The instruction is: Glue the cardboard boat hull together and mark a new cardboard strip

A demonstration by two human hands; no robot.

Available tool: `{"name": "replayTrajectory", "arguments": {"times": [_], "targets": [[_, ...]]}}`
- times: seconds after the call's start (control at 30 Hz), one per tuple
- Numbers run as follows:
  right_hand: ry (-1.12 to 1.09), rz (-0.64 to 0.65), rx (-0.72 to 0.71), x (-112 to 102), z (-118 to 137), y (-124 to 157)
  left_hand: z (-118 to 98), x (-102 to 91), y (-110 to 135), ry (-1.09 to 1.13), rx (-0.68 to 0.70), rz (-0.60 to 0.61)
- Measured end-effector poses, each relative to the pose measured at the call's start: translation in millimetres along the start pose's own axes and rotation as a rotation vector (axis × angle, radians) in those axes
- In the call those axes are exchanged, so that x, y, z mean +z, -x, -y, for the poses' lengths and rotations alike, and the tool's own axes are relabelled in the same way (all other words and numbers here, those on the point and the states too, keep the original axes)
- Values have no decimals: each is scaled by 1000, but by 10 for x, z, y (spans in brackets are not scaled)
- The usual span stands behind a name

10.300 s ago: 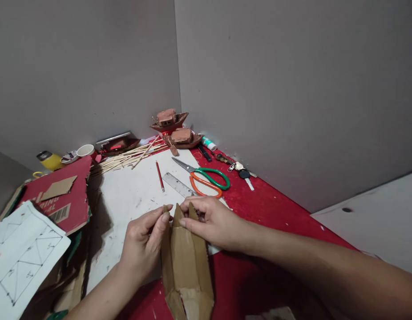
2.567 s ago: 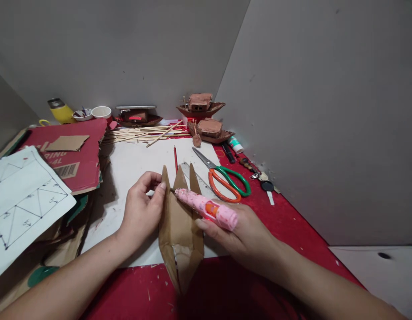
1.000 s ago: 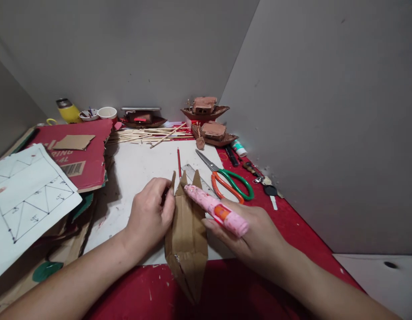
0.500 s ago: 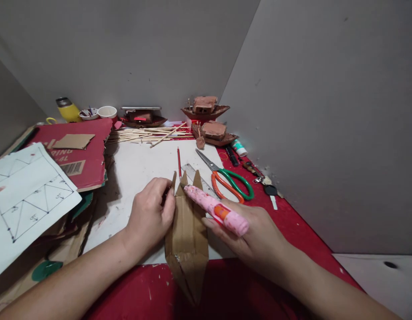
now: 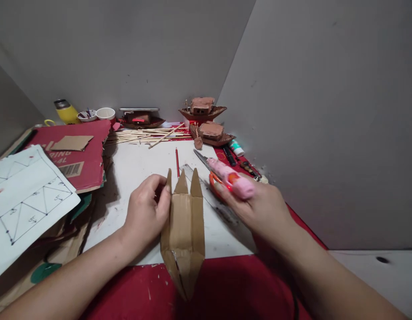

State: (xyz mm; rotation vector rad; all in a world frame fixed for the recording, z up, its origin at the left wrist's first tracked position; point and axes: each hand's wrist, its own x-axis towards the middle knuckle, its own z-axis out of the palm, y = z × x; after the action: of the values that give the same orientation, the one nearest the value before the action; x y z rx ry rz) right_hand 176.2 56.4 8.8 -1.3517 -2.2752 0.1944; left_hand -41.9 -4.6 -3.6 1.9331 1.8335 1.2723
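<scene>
Our left hand (image 5: 146, 205) pinches the left edge of the folded cardboard (image 5: 182, 222), centred before us over white paper (image 5: 135, 162); our right hand (image 5: 264, 205) grips a pink tool (image 5: 222, 171) over the scissors (image 5: 199, 156).

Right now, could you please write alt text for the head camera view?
The left hand holds a pointed, folded cardboard piece, while the right hand holds a pink tool to its right. Farther back are thin sticks and three brown model boats.
</scene>
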Motion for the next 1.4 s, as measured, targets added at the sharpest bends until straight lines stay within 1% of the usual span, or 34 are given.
{"name": "replayTrajectory", "arguments": {"times": [0.07, 0.13, 0.2, 0.27, 0.33, 0.37, 0.4, 0.47, 0.5, 0.53, 0.6, 0.67, 0.73, 0.8, 0.93, 1.03, 1.17, 1.4], "targets": [[204, 102, 79, 68, -73, -69, -13, -17, -18, 30, -32, 3], [320, 192, 78, 127, -119, -113, -29, -27, -31, 66, -57, 12], [329, 247, 19, 152, -139, -132, -43, -30, -38, 126, -94, 26], [272, 299, -43, 136, -144, -137, -51, -27, -42, 208, -149, 44], [159, 308, -54, 89, -141, -136, -56, -21, -44, 290, -203, 58], [75, 262, -32, 61, -134, -133, -59, -17, -43, 319, -221, 61], [-30, 176, 4, 34, -121, -125, -64, -15, -41, 340, -232, 60], [-279, -38, 91, -7, -67, -94, -79, -10, -33, 362, -236, 57], [-408, -106, 128, -19, -25, -69, -89, -9, -25, 369, -234, 56], [-527, -127, 154, -23, 25, -39, -101, -7, -14, 376, -232, 55], [-698, -30, 185, -17, 137, 25, -125, -6, 14, 391, -228, 59], [-767, 91, 197, 0, 238, 77, -146, -5, 47, 402, -221, 82], [-776, 178, 212, 13, 305, 105, -161, -3, 75, 389, -192, 115], [-763, 217, 238, 18, 331, 112, -170, 1, 94, 343, -130, 143], [-771, 216, 248, 32, 313, 112, -175, 7, 109, 230, 25, 161], [-783, 218, 211, 63, 286, 121, -176, 3, 113, 188, 96, 171], [-712, 185, 118, 89, 271, 137, -184, -2, 120, 171, 113, 212], [-575, 180, -5, 86, 270, 137, -196, 0, 118, 139, 120, 255]]}}
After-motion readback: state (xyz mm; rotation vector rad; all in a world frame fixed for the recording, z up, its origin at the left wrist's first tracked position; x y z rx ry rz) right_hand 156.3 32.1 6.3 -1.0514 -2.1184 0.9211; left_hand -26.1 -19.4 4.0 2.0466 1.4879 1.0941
